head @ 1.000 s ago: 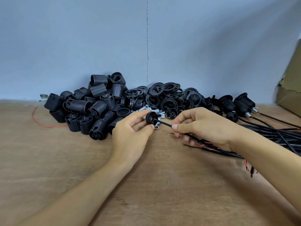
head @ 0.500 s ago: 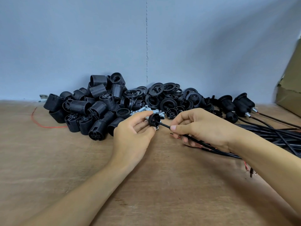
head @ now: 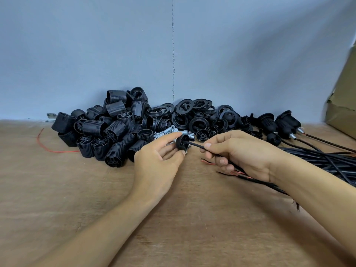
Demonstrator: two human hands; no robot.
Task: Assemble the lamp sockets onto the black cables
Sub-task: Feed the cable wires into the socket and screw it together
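L hand (head: 156, 160) pinches black socket cap (head: 182, 142) above tabletop (head: 192, 218); R hand (head: 240, 155) grips black cable (head: 197, 146) w/ end entering cap. Loose sockets (head: 107, 132) piled behind, cable bundle (head: 327, 160) at right.

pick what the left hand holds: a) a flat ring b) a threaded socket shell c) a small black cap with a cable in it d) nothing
c: the left hand pinches a small black cap, and the cable held by the right hand runs into its centre.
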